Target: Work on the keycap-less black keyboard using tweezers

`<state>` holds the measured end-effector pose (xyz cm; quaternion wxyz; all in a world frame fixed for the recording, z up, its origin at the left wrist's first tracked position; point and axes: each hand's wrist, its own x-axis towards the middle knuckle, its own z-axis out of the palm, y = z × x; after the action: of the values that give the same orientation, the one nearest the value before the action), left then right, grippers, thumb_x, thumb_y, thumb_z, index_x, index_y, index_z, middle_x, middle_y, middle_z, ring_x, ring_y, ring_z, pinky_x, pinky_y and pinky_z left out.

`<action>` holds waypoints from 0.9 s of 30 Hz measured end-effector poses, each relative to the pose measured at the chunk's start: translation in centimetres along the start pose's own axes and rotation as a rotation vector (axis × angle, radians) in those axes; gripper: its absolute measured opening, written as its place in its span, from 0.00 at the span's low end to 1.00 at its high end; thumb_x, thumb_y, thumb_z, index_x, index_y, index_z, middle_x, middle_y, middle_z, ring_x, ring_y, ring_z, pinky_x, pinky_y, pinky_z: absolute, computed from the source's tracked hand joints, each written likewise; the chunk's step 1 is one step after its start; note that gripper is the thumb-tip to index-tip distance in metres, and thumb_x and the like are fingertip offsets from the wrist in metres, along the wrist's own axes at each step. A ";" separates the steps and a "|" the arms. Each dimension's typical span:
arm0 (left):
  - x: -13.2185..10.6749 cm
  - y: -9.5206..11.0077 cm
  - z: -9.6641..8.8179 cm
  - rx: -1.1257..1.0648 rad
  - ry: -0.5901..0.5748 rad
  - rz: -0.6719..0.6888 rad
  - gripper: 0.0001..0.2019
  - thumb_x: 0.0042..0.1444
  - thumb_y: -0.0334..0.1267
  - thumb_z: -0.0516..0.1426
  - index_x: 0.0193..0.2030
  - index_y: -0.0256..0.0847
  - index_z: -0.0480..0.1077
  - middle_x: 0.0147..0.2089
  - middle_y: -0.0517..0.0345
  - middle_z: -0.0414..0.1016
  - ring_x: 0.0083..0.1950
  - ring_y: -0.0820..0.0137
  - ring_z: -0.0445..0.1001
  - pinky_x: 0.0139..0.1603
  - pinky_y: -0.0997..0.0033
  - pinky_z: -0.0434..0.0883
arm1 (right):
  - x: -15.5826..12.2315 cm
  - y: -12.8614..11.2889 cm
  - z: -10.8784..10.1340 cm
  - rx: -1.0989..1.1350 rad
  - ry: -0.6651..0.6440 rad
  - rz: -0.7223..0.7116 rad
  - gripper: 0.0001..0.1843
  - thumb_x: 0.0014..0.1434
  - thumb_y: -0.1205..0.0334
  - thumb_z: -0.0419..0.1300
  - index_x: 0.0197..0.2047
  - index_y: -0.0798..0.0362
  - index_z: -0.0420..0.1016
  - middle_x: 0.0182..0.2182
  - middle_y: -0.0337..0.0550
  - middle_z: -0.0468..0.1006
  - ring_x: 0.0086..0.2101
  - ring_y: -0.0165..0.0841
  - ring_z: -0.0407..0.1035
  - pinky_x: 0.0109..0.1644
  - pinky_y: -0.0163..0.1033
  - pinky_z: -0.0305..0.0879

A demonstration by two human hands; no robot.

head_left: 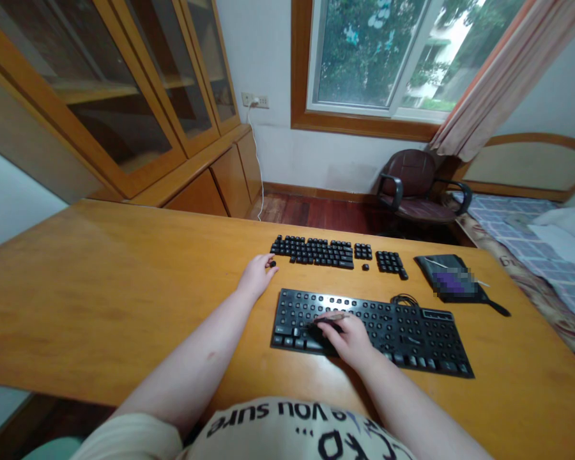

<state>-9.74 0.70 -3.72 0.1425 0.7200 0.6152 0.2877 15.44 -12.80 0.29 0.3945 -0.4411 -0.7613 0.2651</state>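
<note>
A black keyboard base (402,329) with most keycaps off lies on the wooden desk (100,300) in front of me. Loose black keycaps (316,250) are laid out in rows beyond it. My left hand (256,276) rests on the desk at the left end of those rows, fingers pinched on a single keycap (271,262). My right hand (347,335) presses on the keyboard's lower left part, fingers closed round a thin brown tool (333,317) that I cannot name. A few keycaps sit along the keyboard's bottom row.
A dark pouch (448,278) with small tools and a black brush lies right of the keycaps. A coiled cable (402,298) sits at the keyboard's top edge. Behind the desk stand glass-door cabinets (124,108), an armchair (416,188) and a bed (531,249).
</note>
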 end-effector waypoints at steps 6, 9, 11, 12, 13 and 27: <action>-0.1 0.2 -0.1 -0.022 -0.011 0.041 0.13 0.54 0.34 0.53 0.46 0.38 0.69 0.42 0.52 0.73 0.41 0.67 0.72 0.47 0.67 0.70 | 0.0 -0.1 -0.1 -0.015 -0.015 0.021 0.09 0.59 0.60 0.55 0.36 0.50 0.77 0.32 0.43 0.80 0.33 0.33 0.75 0.39 0.39 0.72; -0.2 0.3 -0.1 -0.018 -0.014 0.054 0.11 0.53 0.34 0.55 0.44 0.39 0.70 0.40 0.53 0.73 0.42 0.66 0.71 0.48 0.66 0.69 | 0.0 0.0 -0.1 -0.011 -0.011 0.024 0.09 0.59 0.60 0.55 0.35 0.50 0.77 0.32 0.43 0.80 0.32 0.33 0.75 0.38 0.38 0.72; -0.1 0.4 -0.1 -0.016 -0.019 0.054 0.10 0.52 0.33 0.55 0.42 0.40 0.70 0.40 0.53 0.72 0.42 0.66 0.71 0.47 0.65 0.69 | -0.1 0.0 0.0 -0.012 -0.011 0.026 0.09 0.59 0.60 0.55 0.35 0.50 0.77 0.31 0.43 0.80 0.31 0.33 0.75 0.38 0.38 0.72; -0.1 0.4 0.0 -0.017 -0.024 0.054 0.09 0.52 0.33 0.55 0.41 0.40 0.70 0.39 0.54 0.72 0.41 0.66 0.72 0.46 0.66 0.69 | -0.1 0.0 0.0 -0.015 -0.011 0.026 0.09 0.59 0.60 0.55 0.35 0.50 0.77 0.31 0.43 0.80 0.31 0.33 0.75 0.38 0.38 0.72; -0.1 0.4 0.0 -0.019 -0.029 0.053 0.08 0.52 0.33 0.56 0.40 0.40 0.70 0.39 0.54 0.72 0.40 0.67 0.72 0.45 0.66 0.70 | 0.0 -0.1 0.0 -0.018 -0.011 0.026 0.09 0.59 0.59 0.55 0.35 0.50 0.77 0.31 0.43 0.80 0.31 0.33 0.75 0.38 0.38 0.72; -0.3 0.9 -0.3 0.029 -0.008 0.113 0.09 0.52 0.41 0.57 0.38 0.41 0.68 0.38 0.55 0.72 0.39 0.67 0.70 0.43 0.66 0.68 | 0.1 -0.2 -0.1 -0.027 0.001 0.006 0.09 0.58 0.60 0.55 0.35 0.50 0.77 0.32 0.43 0.81 0.34 0.34 0.75 0.41 0.40 0.71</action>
<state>-9.22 0.23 -3.08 0.1182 0.7568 0.5770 0.2835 15.42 -12.78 0.52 0.3883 -0.4488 -0.7632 0.2557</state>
